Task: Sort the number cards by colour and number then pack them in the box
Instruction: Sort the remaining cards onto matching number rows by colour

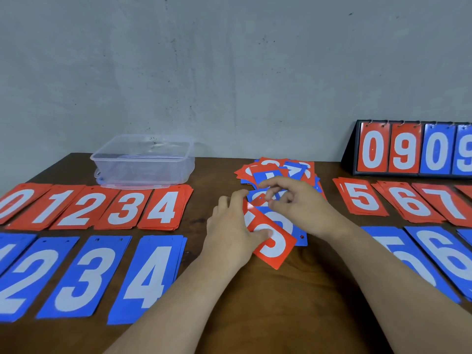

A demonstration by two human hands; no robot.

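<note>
you're mid-sort: sorted piles [163, 208] flank the centre heap [278, 172], the box [143, 162] awaits packing. your left hand [229, 233] pinches a red 5 card [274, 247] while your right hand [301, 208] curls over the heap; i cannot tell what it holds.

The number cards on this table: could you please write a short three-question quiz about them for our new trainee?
1. True or false: the red 4 pile lies nearer the person than the blue 4 pile.
2. Which card does the left hand hold? A) the red 5 card B) a blue 3 C) a red 0
3. Fill in: the two red cards on the scoreboard show 0 and ___.

Key: 1 false; 2 A; 3 9.
</note>
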